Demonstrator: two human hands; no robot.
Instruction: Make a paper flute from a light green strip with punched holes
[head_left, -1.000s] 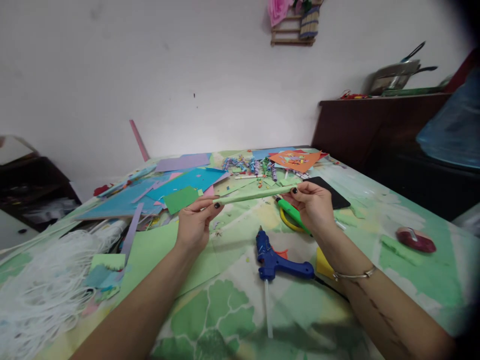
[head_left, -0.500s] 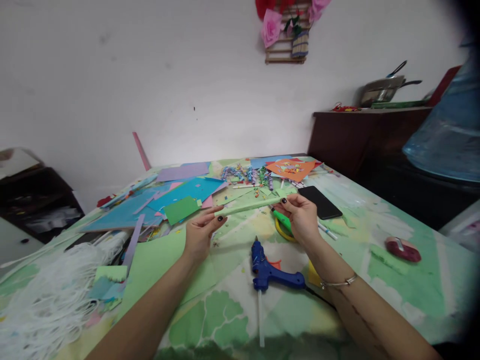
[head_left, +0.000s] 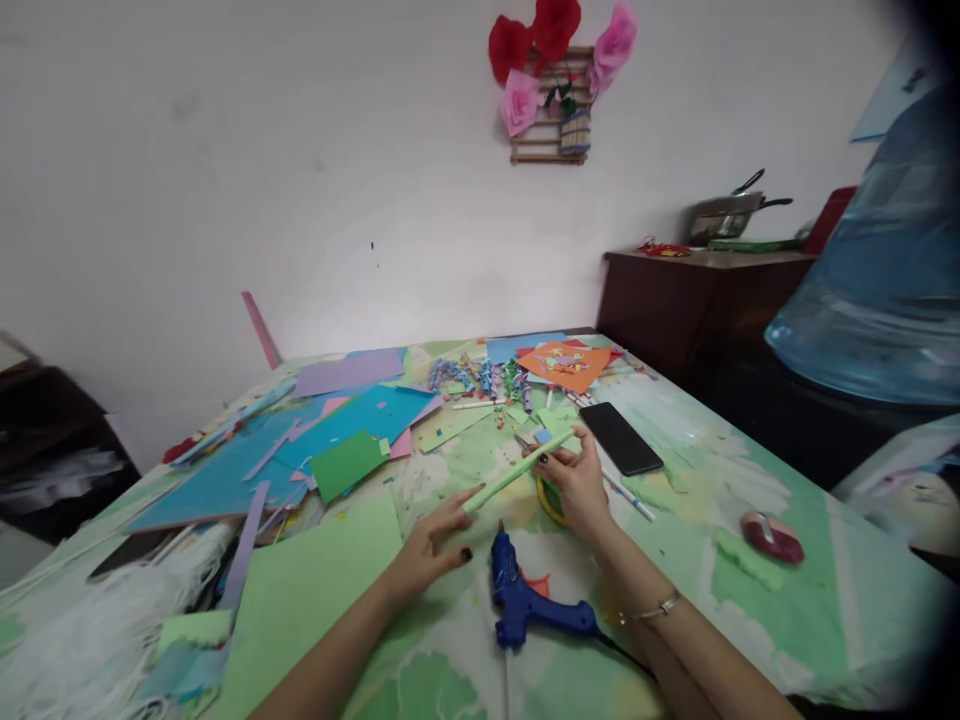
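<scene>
My right hand [head_left: 581,485] pinches a narrow light-green paper strip [head_left: 510,478] between thumb and fingers near its upper end. The strip slants down toward my left hand [head_left: 427,548], whose fingertips are at its lower end. The left thumb stands apart from the fingers, so that hand is open. Just below the strip, a blue glue gun [head_left: 517,598] lies on the table, with a glue stick at its back and a dark cord. Partly behind my right hand is a yellow ring-shaped thing [head_left: 549,503]; I cannot tell what it is.
Light-green paper [head_left: 322,590] and a tangle of white cord [head_left: 90,620] lie at left. Blue sheets [head_left: 367,415] and curled paper pieces [head_left: 480,376] are farther back. A black phone [head_left: 621,438] and a dark red gadget [head_left: 772,537] rest at right, near a large water bottle [head_left: 862,300].
The strip has gone from nearly level to slanted, its left end lower. My left thumb has parted from the strip. The whole view has shifted.
</scene>
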